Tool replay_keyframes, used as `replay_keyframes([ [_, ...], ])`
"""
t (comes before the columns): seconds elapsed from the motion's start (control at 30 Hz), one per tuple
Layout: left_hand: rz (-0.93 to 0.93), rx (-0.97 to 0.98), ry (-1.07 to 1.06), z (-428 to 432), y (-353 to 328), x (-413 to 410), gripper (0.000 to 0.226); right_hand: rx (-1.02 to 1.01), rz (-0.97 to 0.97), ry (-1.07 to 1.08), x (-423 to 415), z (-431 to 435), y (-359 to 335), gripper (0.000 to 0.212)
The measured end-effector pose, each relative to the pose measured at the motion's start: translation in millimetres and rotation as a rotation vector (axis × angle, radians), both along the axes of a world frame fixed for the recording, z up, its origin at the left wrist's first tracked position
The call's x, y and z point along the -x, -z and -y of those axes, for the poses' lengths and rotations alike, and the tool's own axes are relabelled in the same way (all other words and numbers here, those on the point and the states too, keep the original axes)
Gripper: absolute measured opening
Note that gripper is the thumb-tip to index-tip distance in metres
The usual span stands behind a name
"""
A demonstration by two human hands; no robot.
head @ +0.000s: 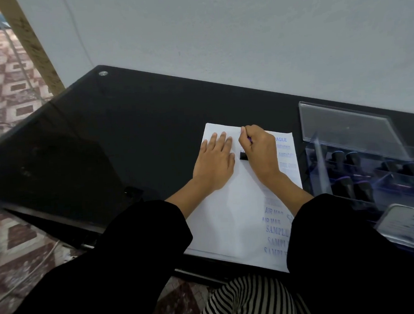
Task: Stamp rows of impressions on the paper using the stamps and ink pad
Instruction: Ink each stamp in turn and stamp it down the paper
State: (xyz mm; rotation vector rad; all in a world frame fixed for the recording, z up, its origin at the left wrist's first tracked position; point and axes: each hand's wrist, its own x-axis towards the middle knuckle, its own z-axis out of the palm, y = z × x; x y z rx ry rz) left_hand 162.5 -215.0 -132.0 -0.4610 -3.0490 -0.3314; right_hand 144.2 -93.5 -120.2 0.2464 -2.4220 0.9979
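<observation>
A white sheet of paper (231,209) lies on the black glass table (116,138), with blue impressions such as "FRAGILE", "AIR MAIL" and "SAMPLE" down its right side. My left hand (215,163) rests flat on the paper's upper left, fingers spread. To its right my right hand (259,148) is closed around a small black stamp (243,155), whose base presses on the paper near the top middle. Whether an ink pad is present I cannot tell.
A clear plastic case (363,160) with its lid up stands at the right, holding several dark-handled stamps. A clear lid or box (412,228) lies in front of it. The wall runs behind the table. Tiled floor shows at left.
</observation>
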Motion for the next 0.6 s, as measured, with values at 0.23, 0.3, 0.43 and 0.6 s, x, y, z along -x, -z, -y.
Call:
replay_keyframes([
  [0.23,0.0,-0.019,-0.002,0,-3,-1,0.052,-0.047,0.092,-0.001,-2,-2,-5,0.028],
  [0.3,0.003,-0.034,-0.002,0,-4,-2,0.052,-0.011,0.13,-0.007,-2,-4,-11,0.032],
  [0.43,0.016,-0.067,-0.006,0,-6,-4,0.051,0.29,0.034,0.153,-6,-15,-21,0.039],
  [0.6,0.001,-0.074,-0.009,-3,-8,-5,0.048,0.3,0.051,0.242,-10,-28,-29,0.042],
])
